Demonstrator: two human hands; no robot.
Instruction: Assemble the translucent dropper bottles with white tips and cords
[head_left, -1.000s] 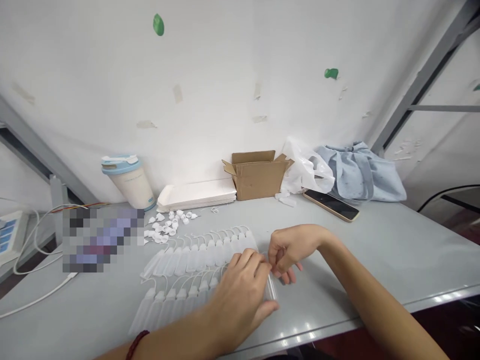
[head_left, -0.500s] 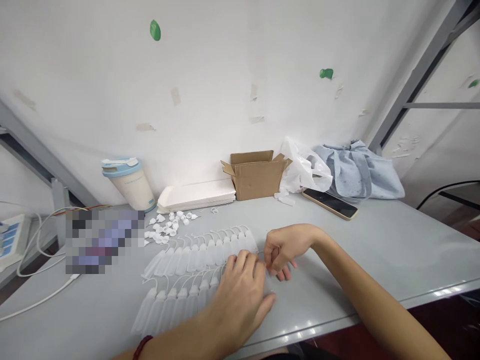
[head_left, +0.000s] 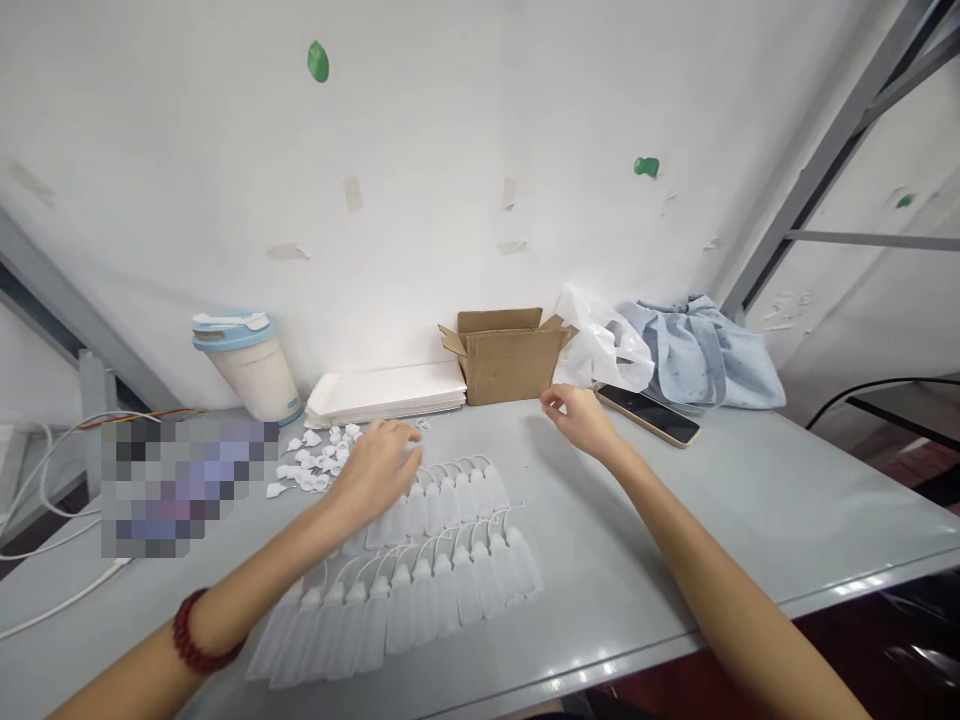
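Note:
Two rows of small translucent plastic bottles (head_left: 420, 580) with thin tethers lie flat on the grey table (head_left: 675, 540). My left hand (head_left: 379, 465) hovers over the far row near a scatter of small white caps (head_left: 315, 462), fingers curled and blurred. My right hand (head_left: 577, 418) is stretched toward the cardboard box (head_left: 506, 355), thumb and fingers pinched; what they hold, if anything, is too small to see. A red bead bracelet (head_left: 191, 630) is on my left wrist.
A lidded cup (head_left: 247, 365) and a flat white stack (head_left: 390, 392) stand at the back. A phone (head_left: 649, 413), a white plastic bag (head_left: 600, 345) and a blue cloth bag (head_left: 705, 355) lie at the back right. Cables (head_left: 45, 500) trail on the left.
Both hands left the near row's right end: the left went back and left toward the caps, the right went back toward the box. One more bottle now lies at that row's end.

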